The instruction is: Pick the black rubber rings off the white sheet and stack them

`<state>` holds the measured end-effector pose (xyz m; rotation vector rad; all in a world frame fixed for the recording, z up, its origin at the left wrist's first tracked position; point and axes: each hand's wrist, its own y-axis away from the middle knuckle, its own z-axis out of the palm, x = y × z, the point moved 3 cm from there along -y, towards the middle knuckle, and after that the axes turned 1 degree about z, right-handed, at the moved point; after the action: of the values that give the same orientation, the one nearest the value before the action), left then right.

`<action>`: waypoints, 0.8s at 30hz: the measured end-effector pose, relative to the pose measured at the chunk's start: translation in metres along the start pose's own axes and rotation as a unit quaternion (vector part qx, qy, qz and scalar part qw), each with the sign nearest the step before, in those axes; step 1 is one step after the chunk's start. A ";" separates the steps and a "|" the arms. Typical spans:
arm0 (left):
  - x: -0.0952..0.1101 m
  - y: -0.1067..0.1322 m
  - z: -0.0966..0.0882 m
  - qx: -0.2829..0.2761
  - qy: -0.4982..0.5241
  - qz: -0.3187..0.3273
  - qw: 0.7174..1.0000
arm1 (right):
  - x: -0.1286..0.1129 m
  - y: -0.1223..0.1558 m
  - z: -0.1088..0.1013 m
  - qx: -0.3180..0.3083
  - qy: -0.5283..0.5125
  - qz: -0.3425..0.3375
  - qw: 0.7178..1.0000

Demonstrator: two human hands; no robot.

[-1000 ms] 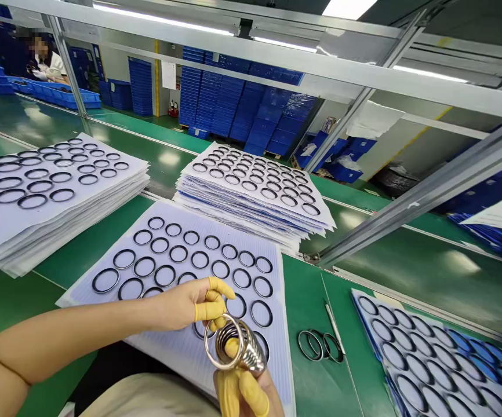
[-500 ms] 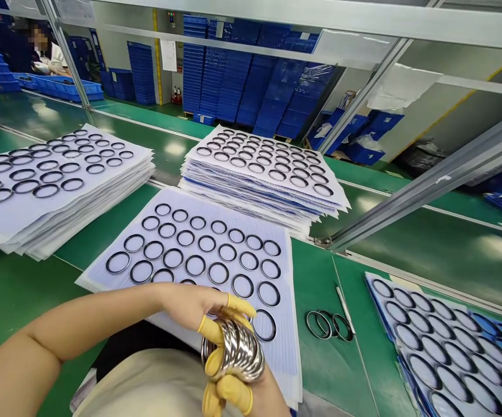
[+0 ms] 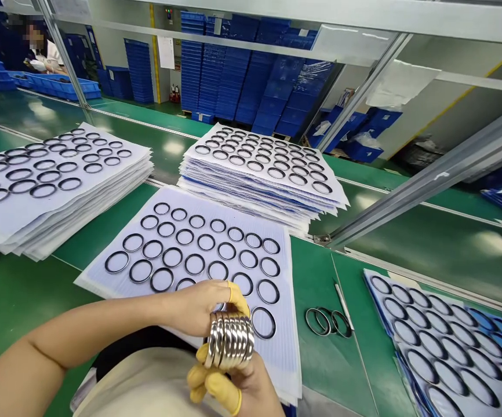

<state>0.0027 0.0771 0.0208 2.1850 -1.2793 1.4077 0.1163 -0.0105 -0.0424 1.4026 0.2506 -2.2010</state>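
A stack of shiny metal rings (image 3: 230,341) is held on its side between both hands, close to my body. My left hand (image 3: 203,304), with yellow finger cots, reaches in from the left and curls its fingers over the top of the stack. From below, my right hand (image 3: 237,382), also in yellow finger cots, wraps round the lower side of the rings. Under and beyond the hands lies a white foam sheet (image 3: 272,359) with rows of black-edged rings (image 3: 162,279) laid flat on it. Part of the nearest row is hidden by my left arm.
Stacked sheets with rings stand at the left (image 3: 59,214) and at the back (image 3: 251,191). Several loose rings (image 3: 318,321) and a white pen-like stick (image 3: 344,306) lie to the right, beside another ring-covered stack (image 3: 442,347). A metal post (image 3: 429,174) slants across the right.
The held rings have turned and now line up more evenly, with their edges facing me. My right hand's fingers have shifted slightly left and down, and my left fingers have moved back over the top.
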 end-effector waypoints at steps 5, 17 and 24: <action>-0.002 0.005 0.000 -0.020 0.017 -0.032 0.999 | -0.008 -0.003 0.005 0.037 -0.075 0.004 0.996; -0.026 0.054 -0.025 0.058 0.077 -0.059 0.994 | -0.004 -0.008 -0.005 0.062 -0.103 -0.030 0.992; -0.012 0.042 -0.020 0.103 0.080 0.032 0.991 | 0.000 -0.009 -0.006 0.030 -0.134 0.004 0.991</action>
<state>-0.0436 0.0713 0.0107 2.1197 -1.2055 1.7728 0.1164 -0.0007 -0.0458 1.1177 0.0842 -2.3761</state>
